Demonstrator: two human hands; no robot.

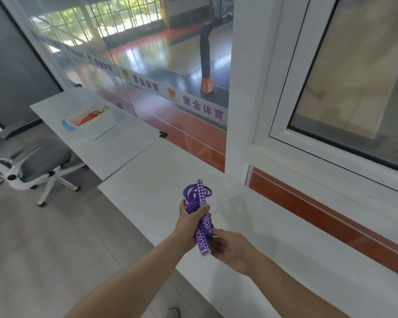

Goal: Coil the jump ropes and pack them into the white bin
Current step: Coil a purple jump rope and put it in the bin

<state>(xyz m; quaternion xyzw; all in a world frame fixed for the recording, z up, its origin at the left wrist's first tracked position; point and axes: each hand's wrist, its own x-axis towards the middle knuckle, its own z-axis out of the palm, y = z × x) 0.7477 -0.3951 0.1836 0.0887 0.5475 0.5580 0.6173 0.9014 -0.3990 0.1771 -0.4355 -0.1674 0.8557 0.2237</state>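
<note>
Nearest cam: R hand sat under the lower end of the purple jump rope, fingers loosely curled beside the handle tip; whether it actually pinched the handle or cord, can't tell, view too blurred. L hand was wrapped round the middle of the bundle, clenched on coils + both patterned handles, w/ loops poking out above the fist. Bundle's long axis ran near-upright, tilted a bit away from the person, held in air over the near white counter, not touching it. Rope looked coiled, so pack step judged next.

Key relation: white bin stood well apart, far up-left of the grip on the second table, along the glass wall. Orange rope already lay inside it, green bit at the rim. L hand was the nearer one to the bin and had the firm hold, so carry prob goes left/forward w/ that hand. Grey office chair sat left of the tables.
</note>
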